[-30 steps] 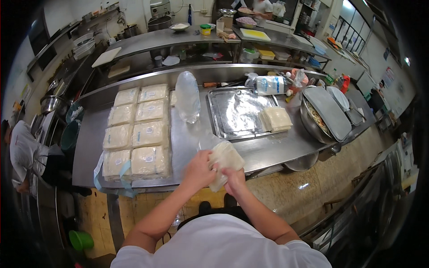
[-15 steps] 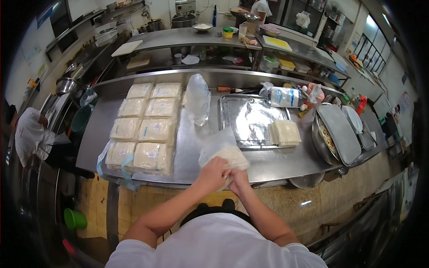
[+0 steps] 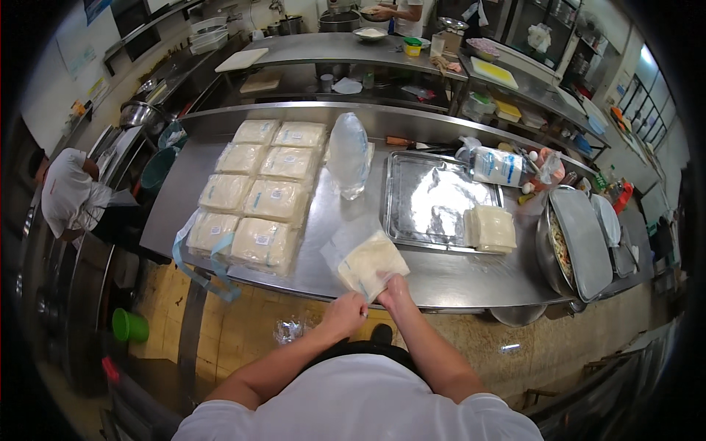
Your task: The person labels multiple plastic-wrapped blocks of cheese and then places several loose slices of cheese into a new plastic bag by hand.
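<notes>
A clear plastic bag holding a pale flat block lies on the steel counter near its front edge. My right hand grips the bag's near corner. My left hand pinches the same near edge just to the left. To the left, several filled, sealed bags of the same pale blocks lie in rows. A steel tray to the right carries a stack of bare pale sheets.
An upright stack of empty clear bags stands behind my bag. A large covered pan sits at the counter's right end. A person in white crouches at far left. Another person works at the back counter. A green cup lies on the floor.
The bag has gone from being held up in both hands to lying flat on the counter. My hands have slid to its near edge.
</notes>
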### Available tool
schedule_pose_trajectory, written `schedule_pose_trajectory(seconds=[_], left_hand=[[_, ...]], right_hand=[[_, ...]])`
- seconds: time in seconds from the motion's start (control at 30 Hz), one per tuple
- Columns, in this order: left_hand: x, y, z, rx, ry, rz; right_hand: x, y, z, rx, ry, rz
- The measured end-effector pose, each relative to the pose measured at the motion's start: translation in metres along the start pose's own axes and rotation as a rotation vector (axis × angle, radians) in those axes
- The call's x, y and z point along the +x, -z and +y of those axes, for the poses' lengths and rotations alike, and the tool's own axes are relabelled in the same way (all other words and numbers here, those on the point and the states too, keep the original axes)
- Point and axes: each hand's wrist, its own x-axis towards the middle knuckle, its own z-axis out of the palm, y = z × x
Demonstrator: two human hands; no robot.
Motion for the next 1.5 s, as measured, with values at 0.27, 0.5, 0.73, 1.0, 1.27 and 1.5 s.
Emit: schedule_pose_trajectory(seconds=[0.27,0.5,0.73,1.0,1.27,1.5], left_hand=[[-0.012,-0.014,-0.003,-0.049,0.009,-0.074],[0.002,0.005,0.009,0.020,0.052,-0.067],[0.043,0.023,0.023,-0.033,0.047,0.155],[0.101,0.010,0.012,0.108,-0.099,-0.138],[0.079,0.005,0.025,0.011,-0.121,-0.129],[0.009,0.015,0.008,-0.056,0.020,0.030]], right_hand=[[-0.001,-0.022,0.024,-0.121,0.043,0.001],[0.038,0.015,0.033,-0.203,0.135,0.034],[0.013,0.000,0.034,-0.631,-0.035,-0.037],[-0.021,-0.041,0.063,-0.191,0.140,0.027],[0.018,-0.002,0.051,-0.363,-0.028,0.001],[0.059,0.034,0.035,-0.556,-0.180,0.031]])
